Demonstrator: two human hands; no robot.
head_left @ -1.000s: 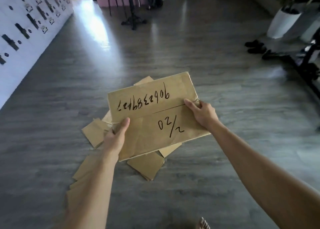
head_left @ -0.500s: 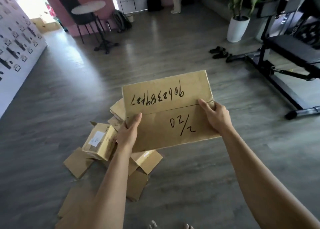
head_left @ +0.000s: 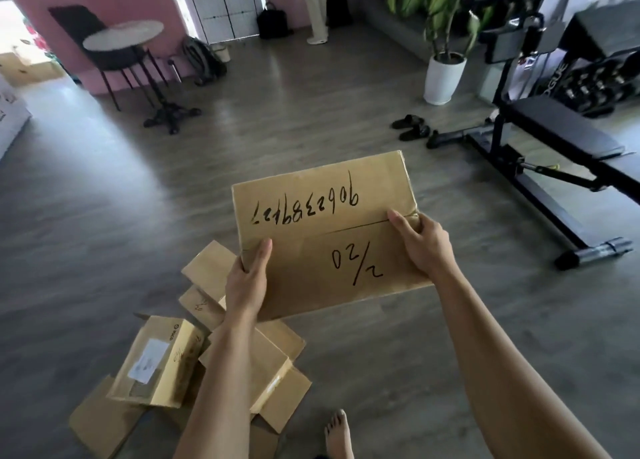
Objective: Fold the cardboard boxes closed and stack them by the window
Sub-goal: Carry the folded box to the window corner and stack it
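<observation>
Head view: both hands hold one closed cardboard box up off the floor, flaps meeting along a seam across the top, marker writing on both flaps. Left hand grips the box's near-left edge, thumb on top by the seam; right hand grips the right edge, fingers curled over the seam end. Below, at the near-left of the floor, a loose pile of boxes with flaps open, one carrying a white label. A bare foot shows at the bottom edge. Farther off: round table, potted plant, weight bench, sandals. Step, as I read it: this box is folded and is being carried to the stack. Window not clearly in frame; bright light at far left suggests that side. Next move: keep both flaps pinned, walk it over, set it flat, then return for the pile.
</observation>
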